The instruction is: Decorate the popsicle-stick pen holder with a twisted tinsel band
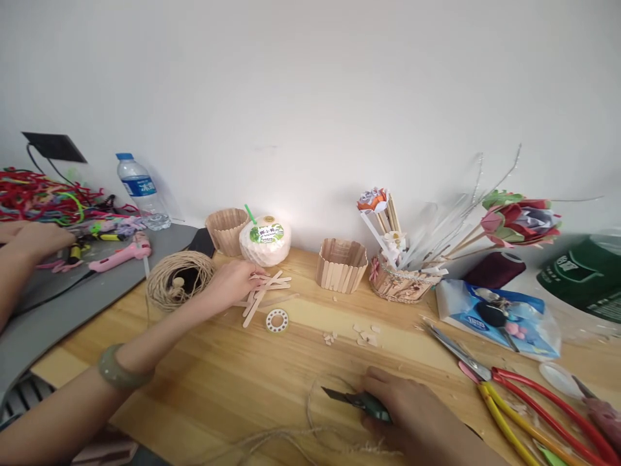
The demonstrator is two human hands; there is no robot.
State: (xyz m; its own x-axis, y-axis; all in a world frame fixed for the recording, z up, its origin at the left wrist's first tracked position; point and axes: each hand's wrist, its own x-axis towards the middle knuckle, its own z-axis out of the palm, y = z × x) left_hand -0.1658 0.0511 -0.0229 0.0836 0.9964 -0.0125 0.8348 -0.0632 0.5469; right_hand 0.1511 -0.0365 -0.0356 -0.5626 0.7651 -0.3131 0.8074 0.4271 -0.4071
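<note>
My left hand [237,283], with a green bangle on its wrist, reaches over a small pile of flat wooden craft sticks [262,301]. Its fingertips are closed on a craft stick at the top of the pile. Nearer to me, my right hand [407,411] grips a utility knife [373,406] by its dark green handle, the dark blade pointing left. Loose twine [310,414] lies beside and below the blade. A roll of tape [277,320] rests by the sticks, and small wood scraps [366,335] are scattered farther right.
Along the wall stand two stick-sided baskets [342,264] [227,230], a coconut [266,241] and a decorated flower holder [405,278]. A twine ball [178,278] is left; scissors [466,356] and red-handled pliers [548,395] are right. Another person's hand [39,241] is near a pink glue gun [119,257].
</note>
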